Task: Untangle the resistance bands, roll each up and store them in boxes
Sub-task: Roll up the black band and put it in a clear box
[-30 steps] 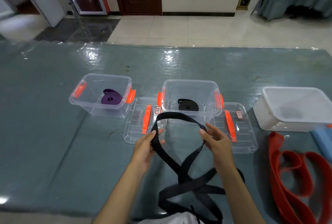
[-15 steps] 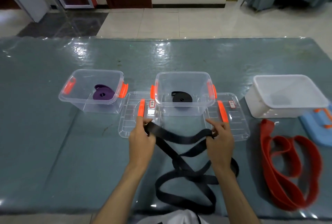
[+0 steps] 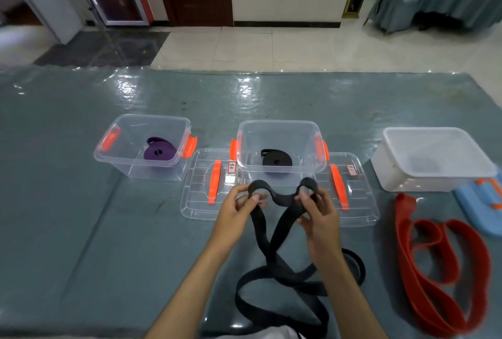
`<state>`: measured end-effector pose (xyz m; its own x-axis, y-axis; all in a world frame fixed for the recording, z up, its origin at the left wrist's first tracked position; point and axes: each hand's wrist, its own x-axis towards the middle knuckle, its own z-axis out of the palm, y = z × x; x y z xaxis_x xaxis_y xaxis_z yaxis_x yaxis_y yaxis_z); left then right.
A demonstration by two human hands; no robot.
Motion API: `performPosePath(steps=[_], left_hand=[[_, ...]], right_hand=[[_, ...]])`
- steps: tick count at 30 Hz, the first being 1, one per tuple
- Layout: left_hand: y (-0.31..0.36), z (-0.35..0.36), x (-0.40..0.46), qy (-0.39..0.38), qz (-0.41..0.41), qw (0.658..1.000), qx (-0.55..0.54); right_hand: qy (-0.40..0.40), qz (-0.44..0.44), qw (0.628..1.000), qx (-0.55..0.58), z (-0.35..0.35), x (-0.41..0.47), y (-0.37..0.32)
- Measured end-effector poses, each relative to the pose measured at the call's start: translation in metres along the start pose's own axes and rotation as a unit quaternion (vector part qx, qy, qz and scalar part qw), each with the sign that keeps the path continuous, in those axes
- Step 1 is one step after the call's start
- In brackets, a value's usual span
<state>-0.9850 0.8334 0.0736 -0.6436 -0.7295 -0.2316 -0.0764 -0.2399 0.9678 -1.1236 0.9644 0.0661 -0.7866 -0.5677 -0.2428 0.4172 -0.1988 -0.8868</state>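
Note:
A long black resistance band [image 3: 274,251] loops over the table in front of me. My left hand [image 3: 236,212] pinches one small bend of it, and my right hand [image 3: 317,212] pinches another bend beside it, both raised above the table. The rest of the band lies in crossed loops toward me. A clear box [image 3: 312,132] behind my hands holds a rolled black band [image 3: 276,160]. Another clear box [image 3: 114,148] at the left holds a rolled purple band [image 3: 159,151]. A red band [image 3: 445,260] lies loose at the right.
Two clear lids with orange handles, one [image 3: 201,197] left and one [image 3: 355,192] right of the middle box, lie flat. A white tub [image 3: 407,181] stands at the right with a blue lid [image 3: 478,202] beside it. The table has a shiny teal cover [image 3: 68,230].
My hands have come closer together and lifted, folding the top of the black band into two small bends. The camera view has shifted slightly.

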Motion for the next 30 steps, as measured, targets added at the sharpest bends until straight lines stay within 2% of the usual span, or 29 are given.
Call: performPosePath(steps=[2,3,5,8,11,14,17,20,26,27,28,30], left_hand=[[0.003,0.005,0.000,0.053,-0.009,0.996,-0.073],[0.004,0.005,0.002,0.077,-0.015,0.992,-0.100],[0.004,0.005,0.006,0.103,-0.026,0.988,-0.115],[-0.003,0.007,0.014,0.115,-0.031,0.991,-0.058],[-0.013,0.018,0.016,0.070,0.003,0.997,0.036],[-0.016,0.029,0.014,-0.041,0.022,0.992,0.113],[-0.015,0.035,0.017,-0.122,0.065,0.980,0.145],[-0.015,0.038,0.024,-0.137,0.093,0.975,0.147],[-0.018,0.032,0.042,-0.045,0.095,0.975,0.194],[-0.019,0.029,0.046,-0.034,0.098,0.973,0.207],[-0.019,0.026,0.049,-0.024,0.104,0.970,0.219],[-0.019,0.019,0.054,-0.014,0.114,0.960,0.254]], right_hand=[[0.016,0.004,0.998,0.069,0.001,0.004,-0.003],[0.018,0.002,0.998,0.061,0.001,0.006,-0.004],[0.012,-0.009,1.000,-0.023,0.000,0.007,-0.003],[-0.015,-0.014,0.992,-0.127,0.004,0.007,0.004],[-0.048,-0.013,0.985,-0.167,0.014,0.007,0.009],[-0.093,-0.017,0.974,-0.207,0.023,0.009,0.013],[-0.120,-0.024,0.949,-0.289,0.027,0.011,0.017],[-0.143,-0.083,0.897,-0.409,0.028,0.015,0.018],[-0.227,-0.129,0.811,-0.524,0.021,0.025,0.020],[-0.236,-0.116,0.815,-0.517,0.020,0.028,0.019],[-0.227,-0.090,0.837,-0.490,0.019,0.030,0.016],[-0.141,-0.024,0.912,-0.385,0.020,0.036,0.007]])
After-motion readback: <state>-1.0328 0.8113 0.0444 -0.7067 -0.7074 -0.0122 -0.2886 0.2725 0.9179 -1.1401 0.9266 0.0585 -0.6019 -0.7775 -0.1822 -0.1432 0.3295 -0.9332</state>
